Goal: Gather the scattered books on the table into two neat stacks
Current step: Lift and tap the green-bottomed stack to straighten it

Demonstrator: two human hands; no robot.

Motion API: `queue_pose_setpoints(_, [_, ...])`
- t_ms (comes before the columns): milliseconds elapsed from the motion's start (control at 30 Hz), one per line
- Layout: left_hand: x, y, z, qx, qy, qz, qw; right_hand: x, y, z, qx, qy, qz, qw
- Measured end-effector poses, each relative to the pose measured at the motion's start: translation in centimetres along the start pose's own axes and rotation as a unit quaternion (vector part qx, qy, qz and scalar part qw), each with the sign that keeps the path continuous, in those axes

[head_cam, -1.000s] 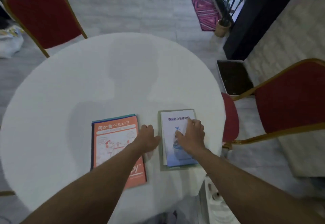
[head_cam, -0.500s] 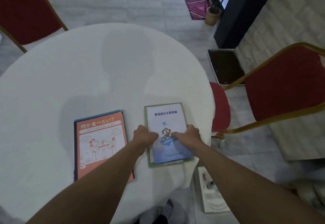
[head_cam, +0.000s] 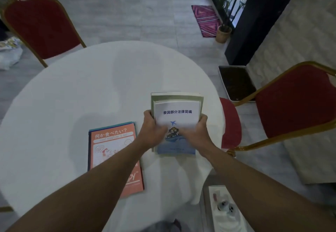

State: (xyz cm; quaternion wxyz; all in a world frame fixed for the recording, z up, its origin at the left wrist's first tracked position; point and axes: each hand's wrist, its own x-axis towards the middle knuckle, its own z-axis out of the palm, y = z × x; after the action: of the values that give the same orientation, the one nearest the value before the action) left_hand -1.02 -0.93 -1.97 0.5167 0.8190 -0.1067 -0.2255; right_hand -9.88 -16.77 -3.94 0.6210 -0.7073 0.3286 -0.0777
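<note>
Two stacks of books lie on a round white table (head_cam: 72,95). The right stack (head_cam: 177,111) has a white and blue booklet with an aeroplane on top of a larger green book. My left hand (head_cam: 152,130) grips this stack's left edge and my right hand (head_cam: 197,131) grips its right edge, thumbs on the cover. The stack looks tilted up at its far end. The left stack (head_cam: 111,140) has an orange book with Japanese print on top of a dark blue one; my left forearm crosses its lower right corner.
Red chairs with gold frames stand at the far left (head_cam: 40,26) and at the right (head_cam: 298,100). A dark tray of soil (head_cam: 236,82), a potted plant (head_cam: 224,31) and a pink mat (head_cam: 205,19) are on the floor beyond. A white box (head_cam: 225,210) sits by the table's near right.
Both hands have moved from resting on and beside the right stack to gripping its two side edges, and the stack's far end appears raised. The camera view has shifted.
</note>
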Motion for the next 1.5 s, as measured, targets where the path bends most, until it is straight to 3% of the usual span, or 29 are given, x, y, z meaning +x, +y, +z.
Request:
queue_pose_setpoints(167, [-0.9,-0.3,-1.0,0.079,-0.015,0.148,0.986,-0.9,-1.6,-0.2,-0.01,0.006,-0.058,0.998])
queue_pose_setpoints(367, [-1.9,-2.5,-1.6,0.127,-0.058,0.191,0.971,-2.5,1.3,-0.4,-0.023,-0.013,-0.099,0.995])
queue_pose_setpoints(700, [-2.1,-3.0,-1.6,0.126,-0.053,0.185,0.973,-2.5,2.2,-1.0,-0.09,-0.027,-0.133,0.987])
queue_pose_setpoints(1500, [-2.4,-2.8,-1.6,0.114,-0.057,0.156,0.979,-2.3,2.7,-0.6,-0.096,-0.013,-0.136,0.986])
